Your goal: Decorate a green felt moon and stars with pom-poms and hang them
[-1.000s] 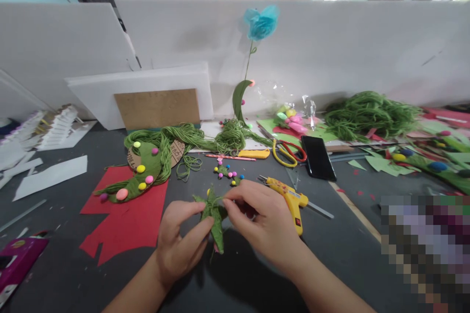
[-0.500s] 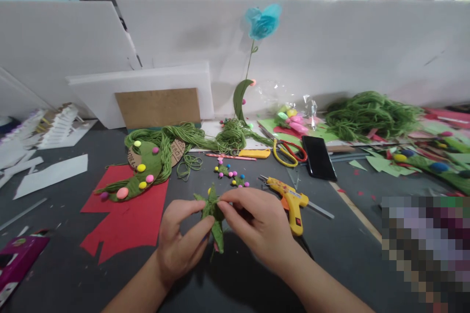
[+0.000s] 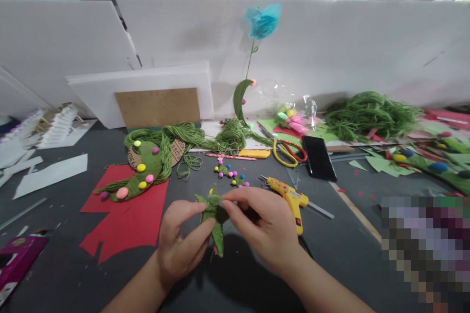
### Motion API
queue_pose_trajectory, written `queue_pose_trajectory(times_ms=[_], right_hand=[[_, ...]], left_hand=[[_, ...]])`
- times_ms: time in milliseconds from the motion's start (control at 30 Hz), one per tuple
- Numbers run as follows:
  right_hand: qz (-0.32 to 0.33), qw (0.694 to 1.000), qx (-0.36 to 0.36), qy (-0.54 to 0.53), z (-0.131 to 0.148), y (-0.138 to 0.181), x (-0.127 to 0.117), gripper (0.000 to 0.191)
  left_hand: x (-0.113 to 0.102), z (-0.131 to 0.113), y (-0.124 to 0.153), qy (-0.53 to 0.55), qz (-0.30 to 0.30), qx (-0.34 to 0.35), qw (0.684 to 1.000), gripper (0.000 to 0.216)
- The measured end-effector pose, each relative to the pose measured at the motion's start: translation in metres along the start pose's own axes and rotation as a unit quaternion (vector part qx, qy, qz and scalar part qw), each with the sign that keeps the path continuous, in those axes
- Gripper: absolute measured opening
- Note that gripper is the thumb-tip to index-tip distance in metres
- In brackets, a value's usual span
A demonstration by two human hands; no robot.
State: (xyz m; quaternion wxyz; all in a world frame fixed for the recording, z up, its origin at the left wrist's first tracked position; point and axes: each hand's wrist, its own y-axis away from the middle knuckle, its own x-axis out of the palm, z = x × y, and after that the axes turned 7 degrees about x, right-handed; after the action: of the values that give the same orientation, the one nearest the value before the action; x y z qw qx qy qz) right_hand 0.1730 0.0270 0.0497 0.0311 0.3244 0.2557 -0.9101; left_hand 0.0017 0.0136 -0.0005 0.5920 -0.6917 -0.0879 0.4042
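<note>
My left hand holds a green star wrapped in yarn-like strands, thumb and fingers gripping its left side above the table. A yellow bead shows at the star's upper edge. My right hand is closed in a pinch at the star's upper right edge; whatever is between the fingertips is too small to make out. Just beyond lie two small green stars with coloured beads at their tips. To the right of my right hand rests a yellow glue gun with a glue stick in its back.
Behind are a yellow cutter, scissors and a black phone. Red sheets and a beaded green crescent lie left. Green yarn is heaped at right. A blue flower stands before white boards.
My right fingertips have shifted slightly right along the star's edge. The star has tilted a little in my left hand, which stays in nearly the same place.
</note>
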Motion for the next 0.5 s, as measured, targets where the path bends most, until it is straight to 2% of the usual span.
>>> queue_pose_trajectory(times_ms=[233,500], right_hand=[[0.079,0.993,-0.081,0.037,-0.0051,-0.0014,0.0003,0.015],[0.029,0.97,-0.192,0.147,-0.0066,0.0003,0.0008,0.024]], left_hand=[[-0.0006,0.0009,-0.0012,-0.007,-0.003,0.01,1.0,0.011],[0.0009,0.0027,0.0042,0.03,-0.001,0.032,0.999,0.015]])
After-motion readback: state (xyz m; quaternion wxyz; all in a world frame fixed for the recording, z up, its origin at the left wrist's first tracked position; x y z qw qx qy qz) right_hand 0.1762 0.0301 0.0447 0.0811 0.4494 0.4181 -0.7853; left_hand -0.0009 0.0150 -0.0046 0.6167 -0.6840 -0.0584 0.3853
